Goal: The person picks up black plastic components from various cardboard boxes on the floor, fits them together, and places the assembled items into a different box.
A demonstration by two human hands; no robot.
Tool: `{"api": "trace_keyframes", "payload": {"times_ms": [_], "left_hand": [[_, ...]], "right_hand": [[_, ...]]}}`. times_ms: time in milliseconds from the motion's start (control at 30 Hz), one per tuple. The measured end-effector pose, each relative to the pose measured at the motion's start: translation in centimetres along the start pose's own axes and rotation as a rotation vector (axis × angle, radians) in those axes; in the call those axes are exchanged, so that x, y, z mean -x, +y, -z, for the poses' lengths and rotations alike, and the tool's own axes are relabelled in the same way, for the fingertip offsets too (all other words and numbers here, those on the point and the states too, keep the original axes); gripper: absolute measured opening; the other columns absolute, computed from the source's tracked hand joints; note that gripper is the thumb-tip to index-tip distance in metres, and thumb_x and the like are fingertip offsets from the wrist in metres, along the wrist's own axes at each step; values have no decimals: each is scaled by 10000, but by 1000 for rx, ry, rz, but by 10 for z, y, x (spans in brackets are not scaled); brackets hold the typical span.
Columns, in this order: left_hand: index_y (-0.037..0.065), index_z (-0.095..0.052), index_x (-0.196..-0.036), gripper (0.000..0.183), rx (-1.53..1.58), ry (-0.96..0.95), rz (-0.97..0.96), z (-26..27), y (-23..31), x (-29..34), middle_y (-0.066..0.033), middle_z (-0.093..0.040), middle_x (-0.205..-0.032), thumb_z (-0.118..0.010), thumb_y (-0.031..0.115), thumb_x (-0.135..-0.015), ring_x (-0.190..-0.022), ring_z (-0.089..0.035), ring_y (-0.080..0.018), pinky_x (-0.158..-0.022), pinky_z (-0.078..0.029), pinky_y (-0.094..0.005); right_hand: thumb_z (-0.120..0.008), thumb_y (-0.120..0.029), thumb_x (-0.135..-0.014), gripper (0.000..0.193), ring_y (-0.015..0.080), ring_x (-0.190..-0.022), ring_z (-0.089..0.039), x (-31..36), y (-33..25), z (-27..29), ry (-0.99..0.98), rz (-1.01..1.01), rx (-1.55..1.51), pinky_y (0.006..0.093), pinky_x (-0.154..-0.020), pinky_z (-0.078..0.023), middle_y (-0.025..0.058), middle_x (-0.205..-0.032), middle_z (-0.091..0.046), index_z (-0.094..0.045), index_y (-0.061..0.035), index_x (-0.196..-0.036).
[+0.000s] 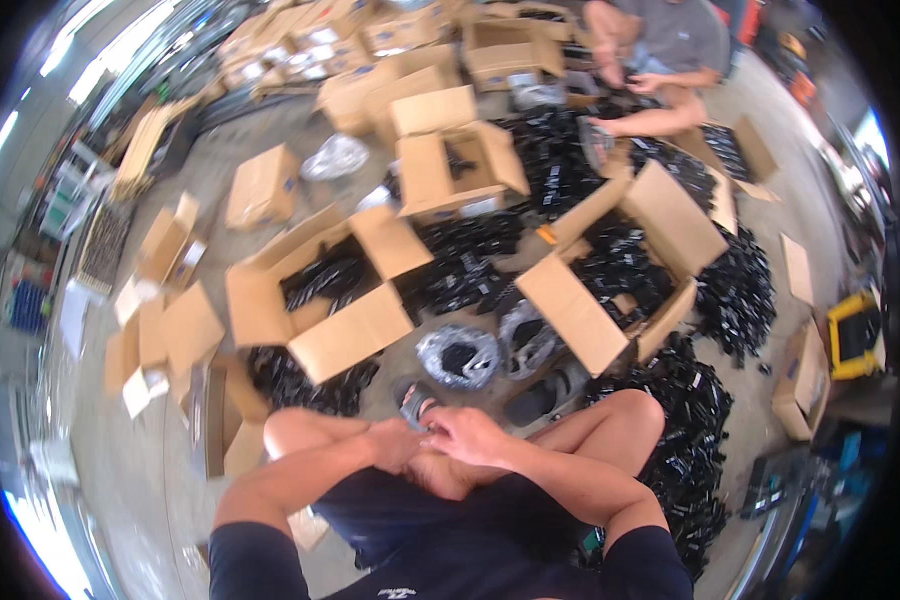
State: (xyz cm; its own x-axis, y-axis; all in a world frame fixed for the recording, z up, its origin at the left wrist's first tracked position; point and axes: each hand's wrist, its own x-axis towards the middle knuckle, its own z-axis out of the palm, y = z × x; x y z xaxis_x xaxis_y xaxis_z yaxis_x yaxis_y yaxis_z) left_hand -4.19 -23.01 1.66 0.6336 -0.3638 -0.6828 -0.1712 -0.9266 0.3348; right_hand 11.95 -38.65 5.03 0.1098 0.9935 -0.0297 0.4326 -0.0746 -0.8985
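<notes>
My left hand point(396, 446) and my right hand point(467, 437) meet over my crossed legs, their fingertips close together. The fingers of both are bent inward, and whatever they pinch, if anything, is too small or hidden to name. Just beyond them is my sandalled foot point(411, 398). In front of it sits a clear plastic bag point(457, 357) with black pieces inside. A dark sandal point(547, 394) lies on the floor to the right.
An open carton point(353, 333) with black pieces stands front left, another carton point(572, 311) front right. Loose black pieces point(682, 440) heap up along my right side. Across from me sits a co-worker point(675, 45). A yellow-framed bin point(854, 335) stands far right.
</notes>
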Motion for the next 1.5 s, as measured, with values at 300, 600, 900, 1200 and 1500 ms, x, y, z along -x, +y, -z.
{"api": "trace_keyframes", "payload": {"times_ms": [300, 600, 900, 1200, 1500], "left_hand": [[162, -521, -1438, 705, -71, 335, 0, -38, 3, 22, -32, -513, -1494, -717, 363, -791, -1335, -508, -163, -1126, -358, -451], [137, -539, -1422, 706, -67, 411, -28, -26, -1, 35, -16, -554, -1436, -701, 437, -803, -1275, -536, -186, -1015, -414, -363], [150, -645, -1277, 625, -118, 378, 3, -28, -1, 28, -83, -652, -1263, -673, 581, -825, -1116, -634, -255, -1012, -448, -393], [118, -552, -1374, 559, -97, 282, -70, -62, 27, -22, -128, -561, -1387, -606, 370, -878, -1239, -569, -308, -1019, -468, -437], [75, -571, -1328, 450, -118, 627, -726, -38, 40, -37, -132, -485, -1475, -541, 216, -901, -1415, -398, -352, -1174, -308, -516]], "right_hand": [[-750, -105, -829, 272, 252, -665, -636, 2, -23, 5, -14, -59, -89, 375, -638, -509, 119, -754, -644, -677, -58, -1087], [-746, -125, -827, 288, 289, -731, -668, 4, -20, -1, 2, -15, -84, 388, -672, -528, 125, -811, -669, -656, -60, -1093], [-670, -302, -899, 325, 392, -852, -684, 5, -5, -13, -86, -28, 55, 489, -753, -529, 179, -922, -699, -646, -110, -1160], [-708, -251, -882, 319, 370, -850, -697, -1, -9, -5, -108, -64, -4, 471, -743, -523, 163, -906, -711, -643, -109, -1160], [-743, -262, -871, 279, 277, -744, -700, -6, 8, -5, -10, -42, -38, 389, -678, -543, 131, -825, -701, -690, -88, -1084]]}}
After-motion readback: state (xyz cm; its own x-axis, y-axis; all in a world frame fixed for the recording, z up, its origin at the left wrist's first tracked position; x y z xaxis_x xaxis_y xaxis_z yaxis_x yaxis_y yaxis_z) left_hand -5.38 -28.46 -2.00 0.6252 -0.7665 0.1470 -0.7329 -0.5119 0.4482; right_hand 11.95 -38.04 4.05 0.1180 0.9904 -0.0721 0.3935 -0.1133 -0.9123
